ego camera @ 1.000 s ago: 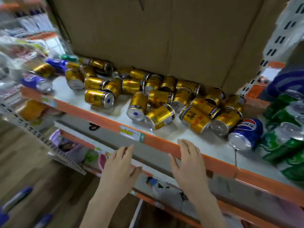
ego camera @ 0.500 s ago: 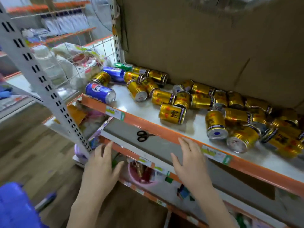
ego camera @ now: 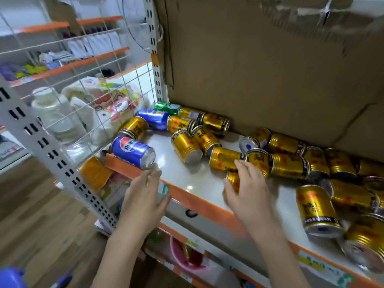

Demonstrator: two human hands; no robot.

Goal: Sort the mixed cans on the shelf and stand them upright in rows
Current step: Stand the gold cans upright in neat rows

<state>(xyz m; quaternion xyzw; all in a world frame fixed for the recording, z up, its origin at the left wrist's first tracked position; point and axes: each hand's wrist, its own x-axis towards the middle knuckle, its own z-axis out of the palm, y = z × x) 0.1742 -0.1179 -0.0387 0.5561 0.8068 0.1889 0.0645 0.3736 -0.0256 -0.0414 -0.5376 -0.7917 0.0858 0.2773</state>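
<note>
Cans: a jumble of gold cans (ego camera: 288, 165) is spread across the shelf (ego camera: 187, 179), nearly all lying on their sides; a blue can (ego camera: 133, 152) lies at the front left corner, a second blue can (ego camera: 154, 119) and a green can (ego camera: 165, 107) lie at the back left by the cardboard (ego camera: 270, 69).

Progress: no upright row is to be seen, and the colours are mixed, so the sorting is judged barely begun (almost everything is left to do).

Right hand: the right hand (ego camera: 247, 190) is laid over a small gold can (ego camera: 232, 180) near the front edge, the fingers bent around it; a grip seems to be forming, though how firmly it is held cannot be told through the blur.

Left hand: the left hand (ego camera: 145, 196) is held with fingers straight and nothing in it, its fingertips just beside the end of the front blue can, not plainly touching.

Free space: a bare patch of shelf is left between the two hands (a likely place for a first row).

Surroundings: a wire grid panel (ego camera: 83, 80) closes the left side.
</note>
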